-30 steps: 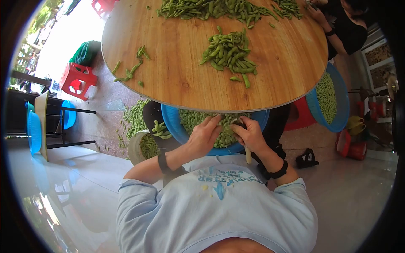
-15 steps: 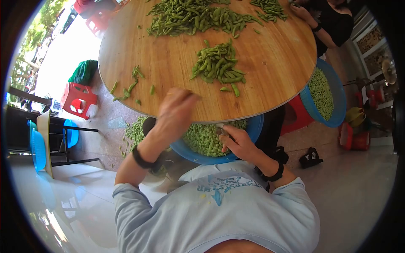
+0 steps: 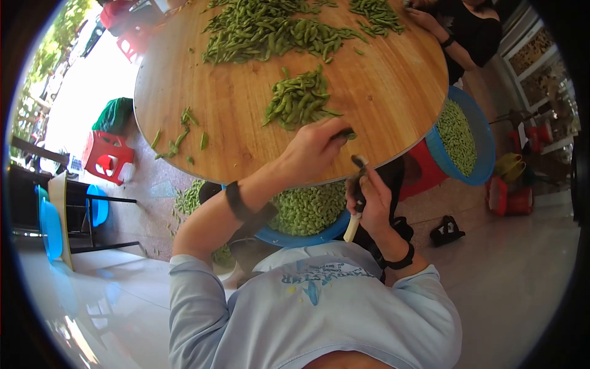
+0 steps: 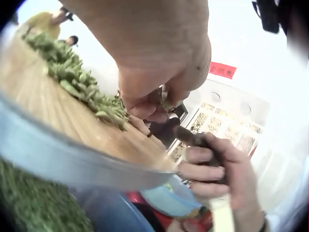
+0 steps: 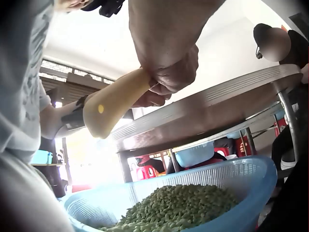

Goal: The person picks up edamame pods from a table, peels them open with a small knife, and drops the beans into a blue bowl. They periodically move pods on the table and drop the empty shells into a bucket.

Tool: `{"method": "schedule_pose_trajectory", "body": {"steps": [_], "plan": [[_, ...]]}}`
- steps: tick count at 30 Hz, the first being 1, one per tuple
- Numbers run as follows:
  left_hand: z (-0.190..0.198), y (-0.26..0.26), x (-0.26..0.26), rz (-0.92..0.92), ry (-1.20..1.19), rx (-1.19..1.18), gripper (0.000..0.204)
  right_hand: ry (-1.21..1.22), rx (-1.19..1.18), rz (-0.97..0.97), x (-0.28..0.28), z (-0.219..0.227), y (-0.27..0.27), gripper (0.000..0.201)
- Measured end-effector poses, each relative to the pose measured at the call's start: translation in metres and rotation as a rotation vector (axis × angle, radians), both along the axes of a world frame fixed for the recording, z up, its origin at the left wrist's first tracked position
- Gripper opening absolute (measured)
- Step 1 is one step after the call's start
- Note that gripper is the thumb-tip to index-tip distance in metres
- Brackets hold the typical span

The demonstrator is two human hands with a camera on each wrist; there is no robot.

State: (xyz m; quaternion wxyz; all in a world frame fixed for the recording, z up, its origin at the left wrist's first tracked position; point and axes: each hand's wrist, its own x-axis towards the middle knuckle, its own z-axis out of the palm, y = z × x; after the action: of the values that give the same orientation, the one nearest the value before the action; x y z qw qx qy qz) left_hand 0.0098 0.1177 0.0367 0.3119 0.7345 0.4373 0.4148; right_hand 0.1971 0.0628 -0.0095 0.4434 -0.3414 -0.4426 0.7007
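Note:
Over the near edge of the round wooden table (image 3: 233, 117), my left hand (image 3: 310, 150) pinches a green soybean pod (image 3: 348, 133); in the left wrist view its fingertips partly hide the pod (image 4: 166, 103). To its right, my right hand (image 3: 373, 200) grips a tool with a pale handle (image 3: 351, 229) and a dark upper end (image 3: 359, 161). In the right wrist view the pale handle (image 5: 113, 104) sticks out below the fist. Beneath both hands stands a blue basket (image 3: 329, 235) of shelled beans (image 3: 307, 212). A small pile of pods (image 3: 298, 98) lies just beyond my left hand.
A bigger heap of pods (image 3: 264, 31) covers the table's far side, and a few loose pods (image 3: 178, 140) lie at left. At right, another person (image 3: 464, 37) sits near a second blue basket (image 3: 479, 147) of beans. A red stool (image 3: 107, 157) stands at left.
My left hand left the basket, swept over the table's left part, then moved right to the small pile and now holds a pod. My right hand rose slightly with the tool. The view shifted.

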Motion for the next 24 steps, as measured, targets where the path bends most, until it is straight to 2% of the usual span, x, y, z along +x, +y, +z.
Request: {"method": "schedule_pose_trajectory", "body": {"steps": [1,3,4,6,10,16,19,22,24], "plan": [[-0.002,-0.008,0.0,-0.011,0.001,-0.001,0.019,0.028,0.011,-0.015,0.001,0.003,0.003,0.041],[-0.008,-0.027,-0.002,-0.021,-0.323,-0.45,0.018,0.139,0.008,0.025,-0.002,0.008,0.007,0.042],[-0.008,-0.036,-0.002,-0.022,-0.32,-0.454,0.018,0.142,0.004,0.023,-0.003,0.008,0.008,0.042],[-0.006,-0.049,-0.004,0.023,-0.561,-0.722,0.018,0.248,-0.15,0.22,-0.005,0.008,0.01,0.044],[-0.026,-0.061,-0.018,0.026,-0.642,-0.728,0.018,0.279,-0.207,0.269,-0.017,0.007,0.008,0.045],[-0.033,-0.071,-0.028,0.062,-0.599,-0.604,0.018,0.271,-0.193,0.331,-0.028,0.007,0.007,0.042],[-0.045,-0.074,-0.032,0.074,-0.583,-0.544,0.018,0.206,-0.205,0.288,-0.034,0.009,0.005,0.04],[-0.045,-0.074,-0.034,0.076,-0.623,-0.491,0.018,0.164,-0.104,0.231,-0.039,0.004,0.004,0.037],[-0.04,-0.073,-0.038,-0.053,-1.072,-0.815,0.018,0.201,-0.128,0.254,-0.041,0.008,0.005,0.036]]}}
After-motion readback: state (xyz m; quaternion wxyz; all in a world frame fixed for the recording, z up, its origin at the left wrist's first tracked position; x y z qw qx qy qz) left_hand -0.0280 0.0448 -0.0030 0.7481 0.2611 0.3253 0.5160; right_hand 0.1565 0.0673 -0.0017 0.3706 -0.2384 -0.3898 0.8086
